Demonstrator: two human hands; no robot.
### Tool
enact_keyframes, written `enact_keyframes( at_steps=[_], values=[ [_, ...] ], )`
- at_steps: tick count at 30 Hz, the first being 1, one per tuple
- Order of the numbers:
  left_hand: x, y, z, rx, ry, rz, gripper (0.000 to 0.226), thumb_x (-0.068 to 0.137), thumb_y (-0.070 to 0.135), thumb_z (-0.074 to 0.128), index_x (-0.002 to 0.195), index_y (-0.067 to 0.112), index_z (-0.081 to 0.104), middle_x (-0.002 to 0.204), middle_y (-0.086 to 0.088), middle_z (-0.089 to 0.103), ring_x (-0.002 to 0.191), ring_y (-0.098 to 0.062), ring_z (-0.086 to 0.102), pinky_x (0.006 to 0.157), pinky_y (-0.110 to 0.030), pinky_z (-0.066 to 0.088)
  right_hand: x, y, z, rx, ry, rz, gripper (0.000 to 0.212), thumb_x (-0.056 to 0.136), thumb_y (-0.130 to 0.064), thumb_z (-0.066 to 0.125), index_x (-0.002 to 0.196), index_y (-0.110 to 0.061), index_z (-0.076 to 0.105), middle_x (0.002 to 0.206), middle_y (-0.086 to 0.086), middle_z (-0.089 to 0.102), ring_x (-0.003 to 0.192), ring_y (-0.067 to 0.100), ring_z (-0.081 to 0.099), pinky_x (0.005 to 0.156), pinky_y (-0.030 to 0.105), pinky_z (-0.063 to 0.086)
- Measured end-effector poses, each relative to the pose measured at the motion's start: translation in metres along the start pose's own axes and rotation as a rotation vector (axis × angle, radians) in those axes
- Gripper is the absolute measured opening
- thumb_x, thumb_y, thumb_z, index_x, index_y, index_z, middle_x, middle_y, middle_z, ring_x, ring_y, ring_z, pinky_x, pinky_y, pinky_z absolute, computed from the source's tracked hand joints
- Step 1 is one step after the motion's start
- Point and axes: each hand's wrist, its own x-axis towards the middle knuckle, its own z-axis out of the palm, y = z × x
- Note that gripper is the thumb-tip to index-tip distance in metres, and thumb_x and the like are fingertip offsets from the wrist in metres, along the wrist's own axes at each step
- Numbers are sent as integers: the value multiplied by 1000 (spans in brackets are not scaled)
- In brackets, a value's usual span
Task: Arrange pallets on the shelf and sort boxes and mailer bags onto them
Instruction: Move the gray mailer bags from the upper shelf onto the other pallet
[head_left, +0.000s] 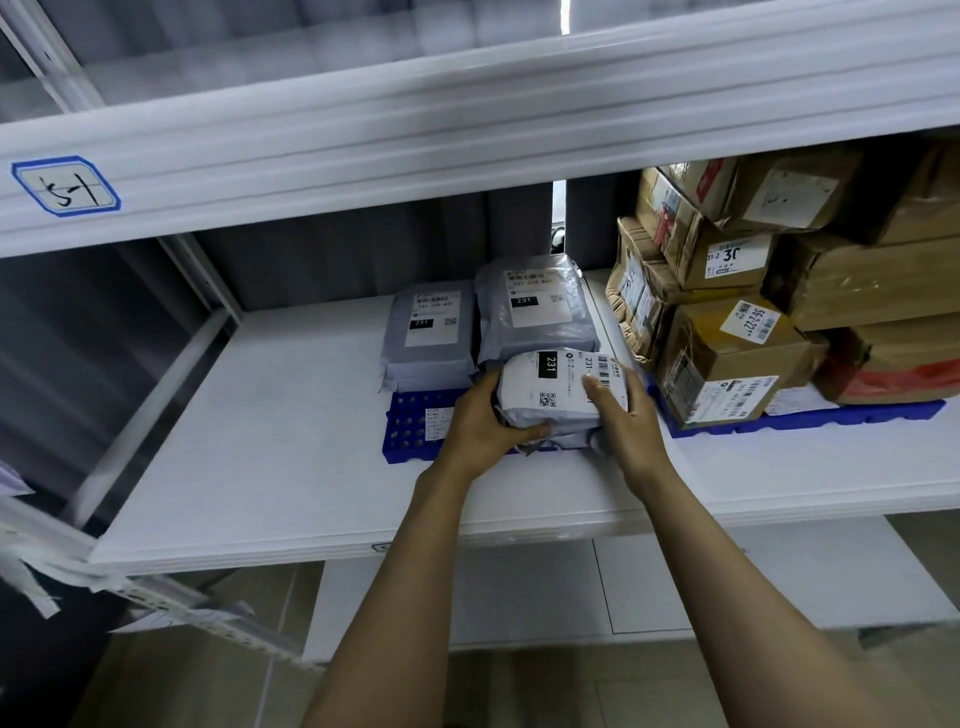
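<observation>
A grey mailer bag (550, 389) with a white "231" label sits at the front right of a blue pallet (413, 423) on the white shelf (270, 447). My left hand (483, 421) grips its left end, thumb under the front edge. My right hand (621, 410) presses on its right side over the label. Two more grey mailer bags lie behind it on the same pallet, one on the left (428, 338) and a bigger one on the right (535, 312). A second blue pallet (841, 415) to the right carries a stack of cardboard boxes (727, 364).
The upper shelf beam (467, 135) with a handwritten tag (65, 187) hangs low over the opening. A slanted shelf post (202, 275) stands at the left. The box stack reaches almost to the beam. A lower white shelf (519, 597) shows below.
</observation>
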Motion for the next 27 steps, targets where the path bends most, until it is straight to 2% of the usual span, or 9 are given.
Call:
enact_keyframes(
  at_steps=[2, 4, 6, 8, 10, 15, 17, 23, 27],
  values=[
    [-1, -3, 2, 7, -14, -10, 74, 67, 7, 85, 132, 15, 50, 120, 4, 61, 109, -8, 59, 91, -15, 49, 5, 0, 0, -30, 30, 27, 17, 95, -34, 56, 111, -32, 55, 114, 1, 67, 101, 16, 64, 75, 27, 53],
    [-2, -6, 3, 34, -50, -11, 74, 67, 5, 84, 132, 13, 50, 119, 6, 61, 110, -8, 59, 92, -16, 49, 10, 1, 0, -65, 66, 42, 25, 95, -37, 55, 115, -23, 57, 117, 5, 66, 104, 19, 64, 82, 35, 56],
    [-2, -8, 3, 64, -72, -3, 74, 67, 3, 84, 131, 11, 49, 115, 9, 60, 103, 0, 58, 83, -7, 47, 13, 2, -1, -94, 81, 43, 41, 92, -42, 56, 122, -14, 58, 116, 5, 67, 105, 20, 65, 91, 45, 54],
    [-1, -9, 4, 88, -63, 8, 74, 68, 4, 84, 133, 10, 48, 116, 10, 58, 100, 4, 56, 80, -1, 43, 13, 3, 0, -134, 87, 29, 42, 93, -42, 56, 122, -11, 59, 114, 6, 68, 104, 19, 65, 91, 46, 54],
    [1, -9, 5, 135, -44, 25, 75, 69, 7, 84, 135, 8, 47, 121, 5, 58, 108, -5, 55, 83, 0, 42, 14, 4, 1, -157, 91, 11, 40, 95, -39, 54, 121, -9, 59, 114, 6, 68, 104, 19, 65, 90, 43, 55],
    [4, -11, 6, 220, -11, 37, 72, 72, 9, 82, 135, 8, 48, 129, -7, 60, 116, -14, 55, 96, -22, 46, 14, 5, 2, -236, 96, -16, 38, 96, -37, 53, 118, -8, 59, 114, 7, 67, 103, 19, 65, 80, 31, 57],
    [4, -12, 7, 261, 11, 58, 69, 73, 13, 82, 134, 8, 49, 128, -9, 62, 117, -19, 57, 99, -33, 49, 14, 8, 2, -282, 101, -10, 40, 95, -39, 53, 117, -7, 60, 113, 8, 68, 102, 20, 66, 81, 35, 58],
    [1, -13, 4, 373, 90, 86, 76, 64, 38, 85, 130, 13, 55, 123, -7, 64, 113, -22, 59, 92, -42, 53, 12, 7, 3, -331, 160, -9, 53, 92, -47, 55, 130, -10, 52, 125, 10, 62, 110, 21, 61, 88, 43, 55],
    [-6, -15, 0, 424, 194, 111, 99, 58, 46, 87, 141, 17, 42, 136, -7, 49, 128, -22, 42, 103, -37, 43, 11, 4, 4, -333, 233, -60, 63, 91, -52, 53, 140, -13, 43, 136, 9, 54, 121, 23, 54, 97, 49, 50]
  ],
)
